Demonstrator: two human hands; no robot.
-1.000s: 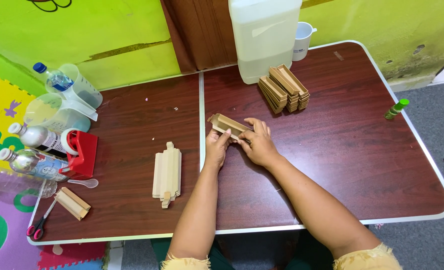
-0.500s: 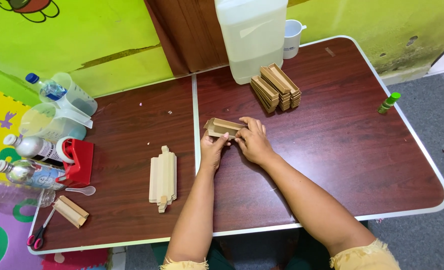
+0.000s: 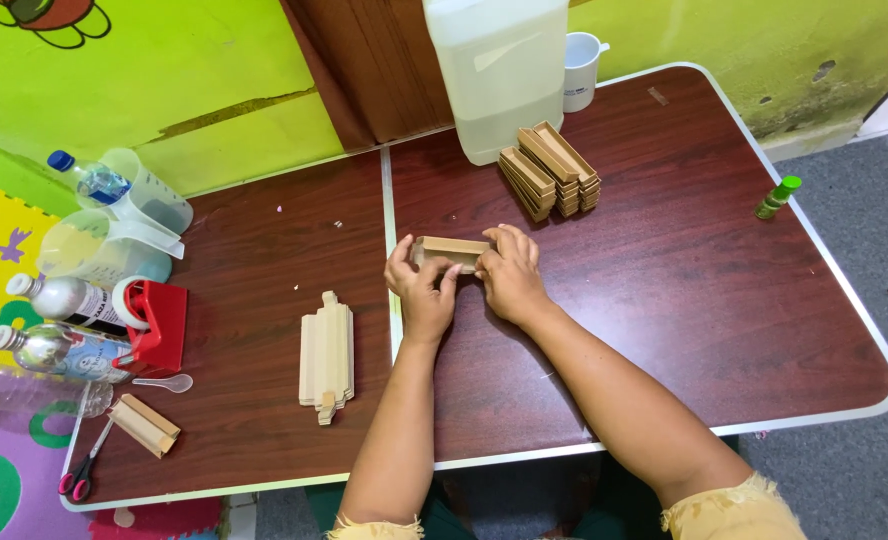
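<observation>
A dark wood-grain bench [image 3: 664, 300] with a pale rim fills the frame, against a green wall [image 3: 164, 90] at the top; grey floor [image 3: 864, 230] lies at right. At centre, both hands, left [image 3: 422, 290] and right [image 3: 509, 275], grip a small cardboard box [image 3: 451, 250].

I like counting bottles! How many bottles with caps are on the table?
3, all at the table's left edge: a blue-capped bottle by the measuring jugs, and two white-capped bottles beside the red tape dispenser. More may be hidden off-frame.
</observation>
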